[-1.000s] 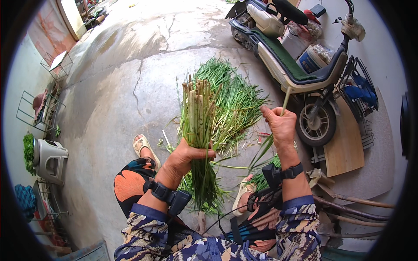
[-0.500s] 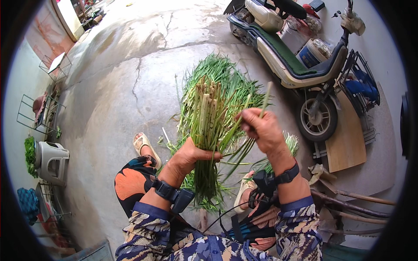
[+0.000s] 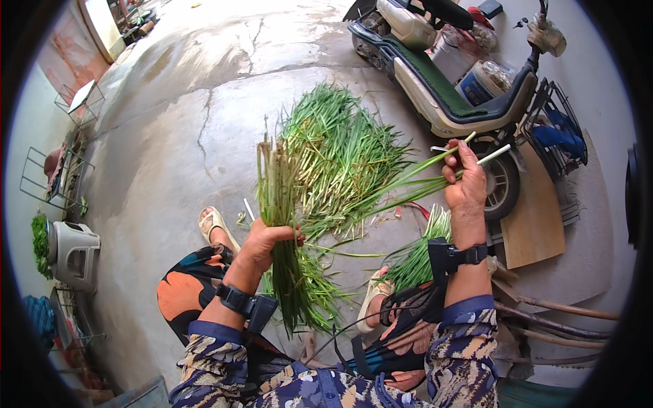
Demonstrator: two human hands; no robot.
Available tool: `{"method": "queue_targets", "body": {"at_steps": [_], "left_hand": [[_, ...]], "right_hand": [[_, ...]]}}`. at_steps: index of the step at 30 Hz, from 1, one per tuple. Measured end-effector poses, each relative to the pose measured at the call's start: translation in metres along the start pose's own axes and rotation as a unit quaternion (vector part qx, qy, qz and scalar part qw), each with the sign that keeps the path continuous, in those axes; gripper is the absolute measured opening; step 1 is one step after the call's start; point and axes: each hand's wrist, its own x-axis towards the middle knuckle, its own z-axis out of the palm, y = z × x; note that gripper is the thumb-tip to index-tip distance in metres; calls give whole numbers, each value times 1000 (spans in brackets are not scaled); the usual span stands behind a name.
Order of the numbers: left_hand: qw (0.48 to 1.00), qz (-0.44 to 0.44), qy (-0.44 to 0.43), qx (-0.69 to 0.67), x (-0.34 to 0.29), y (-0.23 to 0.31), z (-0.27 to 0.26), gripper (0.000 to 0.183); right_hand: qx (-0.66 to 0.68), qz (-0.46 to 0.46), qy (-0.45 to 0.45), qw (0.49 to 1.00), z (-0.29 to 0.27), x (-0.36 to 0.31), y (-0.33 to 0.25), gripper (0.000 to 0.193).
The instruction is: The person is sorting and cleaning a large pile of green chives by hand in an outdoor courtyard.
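Note:
My left hand [image 3: 260, 246] is wrapped round a thick upright bundle of garlic chives [image 3: 277, 183], root ends up, leaves hanging below. Off to the right, my right hand [image 3: 466, 183] pinches a few long chive stalks [image 3: 415, 185], their pale ends sticking out past the fingers; their leaves trail back toward the bundle. A large heap of chives [image 3: 347, 129] lies on the concrete ahead of me. Beside my right foot is a neater pile of chives [image 3: 416, 262], pale ends pointing away. Loose leaves [image 3: 316, 285] are scattered beneath the bundle.
A scooter [image 3: 445, 98] stands at the right, near a wooden board [image 3: 534, 211] and several long handles [image 3: 558, 326]. To the left are a light plastic stool [image 3: 78, 255] with greens [image 3: 42, 246] by it and wire racks [image 3: 51, 180] along the wall.
My right hand has moved right, drawing the stalks away from the bundle. My left hand has shifted left with the bundle, leaving the pile by my right foot more visible.

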Motion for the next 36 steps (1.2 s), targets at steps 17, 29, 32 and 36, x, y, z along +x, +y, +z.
{"method": "queue_targets", "body": {"at_steps": [17,29,32,36], "left_hand": [[973,-2,-173,-154,7,-5,5,57],[927,-46,-331,-169,0,-1,30,79],[935,-31,-290,-202,4,-2,29,77],[946,47,-256,-195,6,8,18,72]], "right_hand": [[-326,1,-247,913,83,-73,51,9],[-220,208,-217,928,102,-82,69,23],[-184,157,-187,952,87,-67,64,15],[-176,129,-117,969,67,-50,50,13]]}}
